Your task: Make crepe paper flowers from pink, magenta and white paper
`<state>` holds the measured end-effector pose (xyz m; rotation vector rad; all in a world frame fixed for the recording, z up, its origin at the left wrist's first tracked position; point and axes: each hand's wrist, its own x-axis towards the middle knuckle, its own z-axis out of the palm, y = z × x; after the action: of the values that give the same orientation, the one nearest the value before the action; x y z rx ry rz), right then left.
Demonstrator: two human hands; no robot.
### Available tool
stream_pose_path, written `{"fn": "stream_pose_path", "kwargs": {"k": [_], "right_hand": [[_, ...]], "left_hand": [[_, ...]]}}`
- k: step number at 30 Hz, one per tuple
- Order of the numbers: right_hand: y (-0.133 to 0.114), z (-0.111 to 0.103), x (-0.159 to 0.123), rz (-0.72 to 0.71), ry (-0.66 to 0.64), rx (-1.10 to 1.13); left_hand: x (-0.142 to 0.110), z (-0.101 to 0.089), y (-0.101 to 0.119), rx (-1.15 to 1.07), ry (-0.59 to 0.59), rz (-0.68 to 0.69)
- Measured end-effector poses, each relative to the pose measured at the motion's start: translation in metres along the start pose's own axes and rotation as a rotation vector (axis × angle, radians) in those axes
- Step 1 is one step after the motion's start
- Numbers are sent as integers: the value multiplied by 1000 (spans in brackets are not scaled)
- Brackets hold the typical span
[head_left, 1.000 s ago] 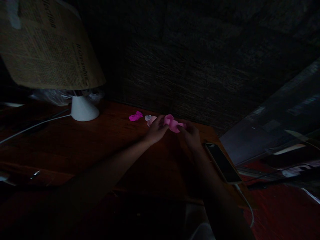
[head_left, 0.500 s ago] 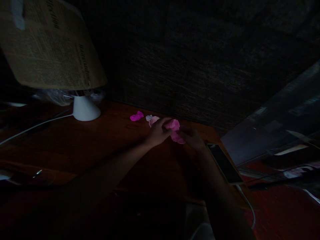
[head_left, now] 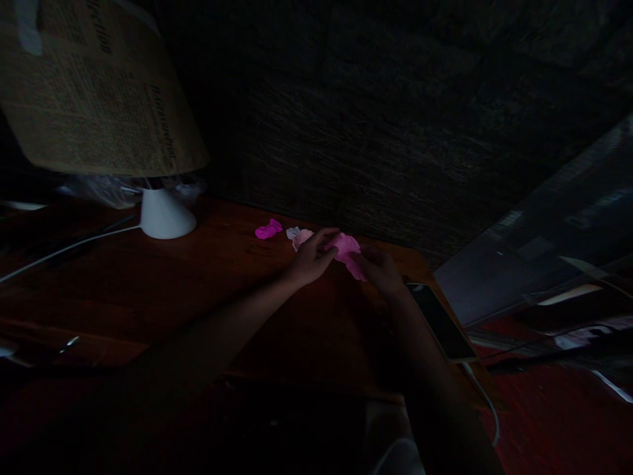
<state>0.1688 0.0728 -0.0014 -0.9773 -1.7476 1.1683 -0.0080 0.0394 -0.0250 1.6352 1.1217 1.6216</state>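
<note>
In dim light, both my hands meet over the far part of a reddish wooden table (head_left: 198, 290). My left hand (head_left: 310, 258) and my right hand (head_left: 383, 272) each pinch a crumpled pink piece of soft paper or cloth (head_left: 347, 252) held between them, just above the tabletop. A pale pink and white scrap (head_left: 298, 236) lies right behind my left hand. A brighter magenta scrap (head_left: 268, 229) sits a little further left on the table.
A lamp with a white cone base (head_left: 165, 214) and a newspaper-print shade (head_left: 99, 92) stands at the back left, its white cable (head_left: 64, 249) running left. A phone (head_left: 438, 320) lies by my right wrist, its cord hanging off the edge. A dark wall rises behind.
The pink piece has been turned and reshaped between my fingers, dipping lower and then spreading flatter. Both hands stayed in nearly the same place.
</note>
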Motion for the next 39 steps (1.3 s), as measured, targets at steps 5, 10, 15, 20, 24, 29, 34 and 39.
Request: {"fn": "stream_pose_path", "kwargs": {"k": [5,10,15,20,24,29,34,39], "right_hand": [[-5,6,-3,-77,30,-119],[-2,5,-1,-58,131,-244],[4,3,1,-40,151,-286],[6,3,1,-44,154,-298],[6,6,1,-63,118,-250],[3,9,-1,-92,100,-259],[3,6,-1,-94,202,-304],[2,8,-2,-87,220,-257]], "left_hand": [[1,2,-3,42,5,29],[2,3,-4,57,70,-15],[4,2,-5,0,84,-85],[9,2,-15,-57,126,-169],[8,1,-13,-65,124,-177],[0,1,1,117,-21,-12],[-3,0,4,272,-67,136],[-2,0,1,215,-35,97]]}}
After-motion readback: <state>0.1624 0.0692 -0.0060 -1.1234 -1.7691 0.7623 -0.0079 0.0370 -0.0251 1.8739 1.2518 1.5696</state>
